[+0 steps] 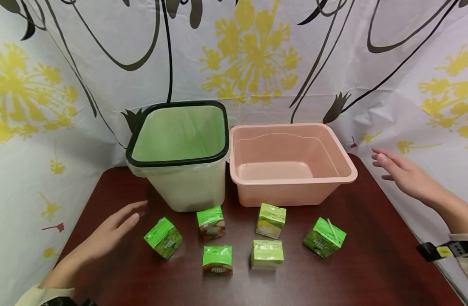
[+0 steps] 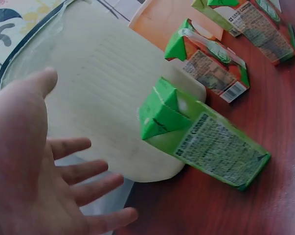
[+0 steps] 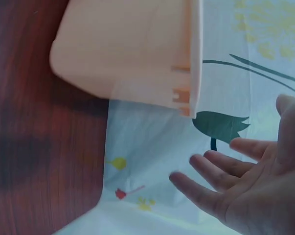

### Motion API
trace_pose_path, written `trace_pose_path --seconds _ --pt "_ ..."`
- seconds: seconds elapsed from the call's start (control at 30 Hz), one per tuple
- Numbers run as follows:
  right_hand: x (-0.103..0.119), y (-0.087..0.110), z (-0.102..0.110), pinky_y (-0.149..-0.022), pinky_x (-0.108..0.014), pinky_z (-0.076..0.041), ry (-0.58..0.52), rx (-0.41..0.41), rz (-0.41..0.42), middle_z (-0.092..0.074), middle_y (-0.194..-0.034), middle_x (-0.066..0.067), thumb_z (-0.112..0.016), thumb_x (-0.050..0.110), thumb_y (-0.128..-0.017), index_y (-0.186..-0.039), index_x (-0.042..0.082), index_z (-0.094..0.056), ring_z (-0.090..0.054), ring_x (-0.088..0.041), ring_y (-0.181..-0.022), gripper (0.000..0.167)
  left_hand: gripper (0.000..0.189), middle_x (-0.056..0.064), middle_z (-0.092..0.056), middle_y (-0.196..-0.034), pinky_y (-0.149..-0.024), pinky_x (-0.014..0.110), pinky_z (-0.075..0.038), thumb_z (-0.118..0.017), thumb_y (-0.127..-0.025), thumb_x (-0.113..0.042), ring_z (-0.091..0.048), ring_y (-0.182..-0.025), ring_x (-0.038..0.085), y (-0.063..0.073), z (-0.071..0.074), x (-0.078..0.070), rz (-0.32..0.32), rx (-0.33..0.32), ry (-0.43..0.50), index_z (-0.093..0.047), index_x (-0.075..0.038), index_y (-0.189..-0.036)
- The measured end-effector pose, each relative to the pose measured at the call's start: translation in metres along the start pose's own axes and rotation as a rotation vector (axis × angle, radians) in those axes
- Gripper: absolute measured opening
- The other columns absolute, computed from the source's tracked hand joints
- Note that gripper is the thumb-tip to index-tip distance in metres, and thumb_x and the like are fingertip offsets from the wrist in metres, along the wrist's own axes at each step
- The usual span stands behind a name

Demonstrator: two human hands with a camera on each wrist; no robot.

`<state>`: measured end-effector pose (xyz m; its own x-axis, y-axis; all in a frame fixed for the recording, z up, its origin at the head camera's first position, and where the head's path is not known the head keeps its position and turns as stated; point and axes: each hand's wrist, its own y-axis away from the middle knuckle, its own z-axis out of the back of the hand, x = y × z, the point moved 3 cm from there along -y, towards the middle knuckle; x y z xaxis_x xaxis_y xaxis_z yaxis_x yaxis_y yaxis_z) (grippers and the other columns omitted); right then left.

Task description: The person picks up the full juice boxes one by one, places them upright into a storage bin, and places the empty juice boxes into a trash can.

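Note:
My left hand (image 1: 110,229) hovers at the table's left side, fingers apart and nothing held. Nearest to it is a tilted-looking green juice box (image 1: 164,239), whose printed side faces the left wrist view. Over the right edge of the table, my right hand (image 1: 407,172) is raised with loosely spread fingers, holding nothing. The closest carton to it is a green juice box (image 1: 324,238) with a straw on top. Between these stand two green-and-red juice boxes (image 1: 212,223) and two yellow-green juice boxes (image 1: 270,221), each pair one behind the other.
A pale bin with a black rim (image 1: 180,162) stands at the back left, lined with a clear bag. Beside it is a pink plastic basin (image 1: 291,182). Both stand on the dark red table (image 1: 172,284), before a patterned white cloth (image 1: 256,112).

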<state>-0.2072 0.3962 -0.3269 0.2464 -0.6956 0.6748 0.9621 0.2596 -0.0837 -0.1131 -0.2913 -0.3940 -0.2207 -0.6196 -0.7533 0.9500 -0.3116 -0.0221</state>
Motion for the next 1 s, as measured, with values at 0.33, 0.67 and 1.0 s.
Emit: trace_pose_path --seconds 0.33,0.67,1.0 --pt "-0.003 -0.04 -0.013 -0.076 -0.033 -0.061 -0.346 0.14 -0.22 -0.06 -0.107 0.022 -0.03 0.035 -0.113 -0.153 -0.01 -0.02 -0.064 0.004 -0.095 0.062 0.06 -0.004 -0.053 -0.146 -0.095 0.023 -0.051 -0.063 -0.098 -0.002 -0.055 -0.127 0.004 0.007 -0.029 0.012 -0.138 -0.046 0.133 -0.042 -0.011 -0.153" --pt "-0.011 -0.05 -0.028 -0.073 -0.03 -0.059 -0.596 0.205 -0.334 -0.065 -0.094 0.006 -0.043 0.02 -0.111 -0.103 0.029 -0.069 -0.067 -0.01 -0.082 0.029 0.072 0.019 -0.051 -0.143 -0.077 0.03 -0.056 -0.077 -0.092 -0.01 -0.061 -0.108 0.004 0.007 -0.058 0.022 -0.047 0.017 0.207 -0.04 -0.013 -0.154" --pt "-0.016 -0.053 -0.033 -0.075 -0.027 -0.058 -0.736 0.243 -0.316 -0.07 -0.103 0.004 -0.047 -0.002 -0.105 -0.104 0.029 -0.072 -0.068 -0.011 -0.09 0.041 0.078 0.001 -0.058 -0.139 -0.092 0.025 -0.049 -0.087 -0.084 -0.023 -0.054 -0.119 0.001 0.006 -0.071 0.019 -0.035 -0.093 0.035 -0.047 -0.017 -0.15"
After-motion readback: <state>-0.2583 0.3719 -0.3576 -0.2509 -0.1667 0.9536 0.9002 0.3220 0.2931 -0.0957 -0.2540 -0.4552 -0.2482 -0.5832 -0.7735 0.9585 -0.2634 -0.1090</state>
